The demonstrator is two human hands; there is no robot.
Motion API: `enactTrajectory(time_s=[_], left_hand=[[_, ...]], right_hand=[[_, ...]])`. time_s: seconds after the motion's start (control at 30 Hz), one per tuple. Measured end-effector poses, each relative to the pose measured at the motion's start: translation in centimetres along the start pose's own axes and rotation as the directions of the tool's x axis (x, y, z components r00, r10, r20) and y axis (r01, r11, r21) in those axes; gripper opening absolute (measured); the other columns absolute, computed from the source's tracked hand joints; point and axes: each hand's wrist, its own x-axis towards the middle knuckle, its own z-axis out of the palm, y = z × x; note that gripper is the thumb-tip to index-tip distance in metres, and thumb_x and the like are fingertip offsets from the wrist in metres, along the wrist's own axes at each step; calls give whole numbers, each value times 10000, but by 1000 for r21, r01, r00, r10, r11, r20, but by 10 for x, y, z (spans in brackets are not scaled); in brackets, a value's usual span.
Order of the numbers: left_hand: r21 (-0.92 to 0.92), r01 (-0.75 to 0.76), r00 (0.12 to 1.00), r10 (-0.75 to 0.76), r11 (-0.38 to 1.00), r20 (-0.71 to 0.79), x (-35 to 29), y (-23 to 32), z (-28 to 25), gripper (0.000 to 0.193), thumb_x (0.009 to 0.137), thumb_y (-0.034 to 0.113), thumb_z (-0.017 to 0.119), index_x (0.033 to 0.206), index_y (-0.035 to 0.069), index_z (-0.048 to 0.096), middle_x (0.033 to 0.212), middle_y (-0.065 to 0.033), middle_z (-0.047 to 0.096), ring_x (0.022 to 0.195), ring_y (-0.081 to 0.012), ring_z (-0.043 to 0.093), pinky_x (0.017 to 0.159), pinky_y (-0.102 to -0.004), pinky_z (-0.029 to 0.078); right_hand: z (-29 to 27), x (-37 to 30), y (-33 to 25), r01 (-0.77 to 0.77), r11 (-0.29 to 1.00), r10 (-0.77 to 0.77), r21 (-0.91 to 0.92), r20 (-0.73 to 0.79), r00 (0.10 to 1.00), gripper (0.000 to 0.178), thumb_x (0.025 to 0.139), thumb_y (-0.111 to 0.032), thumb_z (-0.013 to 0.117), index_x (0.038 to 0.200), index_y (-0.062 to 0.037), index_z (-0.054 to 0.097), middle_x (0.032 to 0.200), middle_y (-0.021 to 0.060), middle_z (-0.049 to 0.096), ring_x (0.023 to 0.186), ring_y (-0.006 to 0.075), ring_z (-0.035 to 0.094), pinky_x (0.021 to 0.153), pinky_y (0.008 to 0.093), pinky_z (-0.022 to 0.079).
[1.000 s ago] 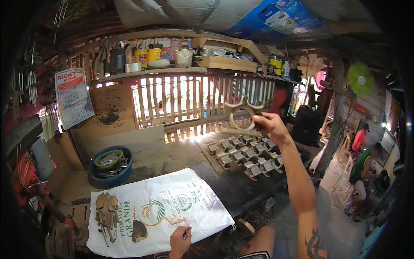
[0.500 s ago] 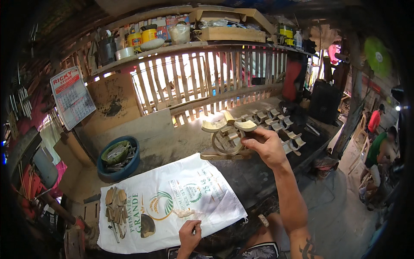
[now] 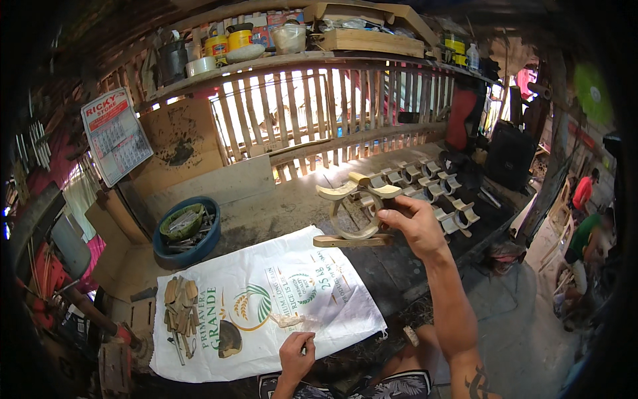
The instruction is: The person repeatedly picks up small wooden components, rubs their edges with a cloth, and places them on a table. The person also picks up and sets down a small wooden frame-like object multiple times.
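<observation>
Tan ringed piece point(image 3: 354, 234) pinched in right hand point(image 3: 417, 227); left hand point(image 3: 297, 354) curls at near side of white sack point(image 3: 349, 316), grip unclear.

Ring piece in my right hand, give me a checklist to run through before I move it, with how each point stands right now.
1. Right hand holding the ring piece: ok, at its right side.
2. Ring piece upright: ok, bar at the bottom, curved parts on top.
3. Left hand free: cannot tell, fingers curled at the near edge of the sack.
4. Sack cleared: not ok, wood strips and a dark piece lie on it.
5. Other pieces in rough rows on the table: ok.
</observation>
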Motion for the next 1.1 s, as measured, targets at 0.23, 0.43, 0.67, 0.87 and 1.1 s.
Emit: enactTrajectory(time_s=[0.23, 0.43, 0.67, 0.87, 1.1], left_hand=[[3, 4, 1000, -4, 1000, -1, 0, 1, -2, 140, 868, -2, 700, 991, 17, 763, 913, -134, 731, 779, -305, 715, 701, -383, 570], [0, 6, 1000, -6, 1000, 4, 0, 0, -2, 148, 857, 14, 707, 990, 29, 769, 919, -124, 731, 807, -314, 715, 725, -392, 570], [35, -40, 999, 41, 999, -22, -2, -2, -1, 130, 873, -5, 711, 986, 13, 772, 899, -149, 725, 764, -300, 714, 685, -374, 563], [-45, 93, 996, -94, 995, -11, 1, 6, -5, 188, 891, -4, 701, 1069, 26, 751, 956, -134, 719, 812, -276, 720, 729, -361, 573], [-646, 346, 937, -280, 680, 207, 21, 69, -22, 325, 1011, -5, 611, 1333, -44, 628, 1212, -112, 691, 1012, -161, 673, 883, -288, 540]], right_hand=[[-6, 5, 14, -15, 999, 13, 51, 29, 999, 317, 967, -135, 756, 1202, 77, 722, 1051, 40, 726, 908, 87, 619, 826, 255, 503], [-4, 0, 17, 7, 986, -13, 166, 37, 999, 336, 947, -70, 741, 1241, 85, 694, 1120, 67, 726, 985, 111, 654, 902, 274, 523], [14, -23, 7, 116, 988, -113, -105, 35, 993, 398, 905, 41, 741, 1296, 77, 672, 1201, 91, 727, 1110, 144, 661, 987, 308, 517], [35, -67, 18, 48, 999, -48, 0, -48, 998, 399, 904, 46, 733, 1297, 60, 672, 1176, 96, 719, 1098, 150, 658, 975, 299, 511], [73, -139, 101, -158, 686, 339, 711, -118, 933, 345, 1057, -140, 625, 1319, 84, 619, 1292, 153, 694, 1151, 243, 686, 1027, 361, 536]])
